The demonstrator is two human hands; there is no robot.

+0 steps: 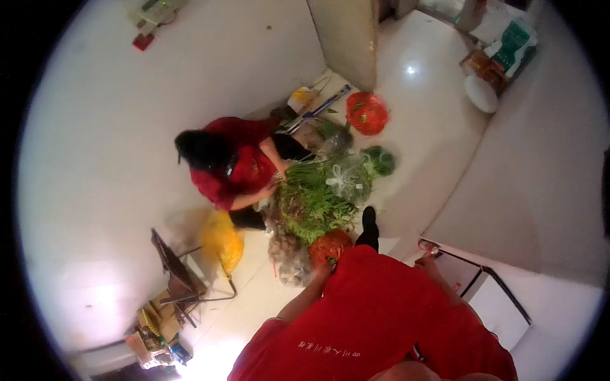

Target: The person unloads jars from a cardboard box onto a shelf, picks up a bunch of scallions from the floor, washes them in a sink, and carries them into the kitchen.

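My left hand [325, 269] is low in front of me, at the near edge of a red plastic bag [329, 246]. Its fingers appear closed on the bag's top, partly hidden by my red shirt. On the other side, my right hand [427, 261] is beside a small can-like container [429, 246] at the corner of a white cabinet; its fingers are too small to make out. Beyond the red bag lies a big heap of leafy greens [318, 203] on the floor. Clear bags with pale contents [283, 249] sit left of the red bag.
A co-worker in a red shirt [222, 159] sits by the greens, hands at the heap. Around it are a tied clear bag [348, 181], another red bag [366, 114] and a yellow bag [222, 241]. A folding chair [175, 273] stands left; the white cabinet [495, 305] is right.
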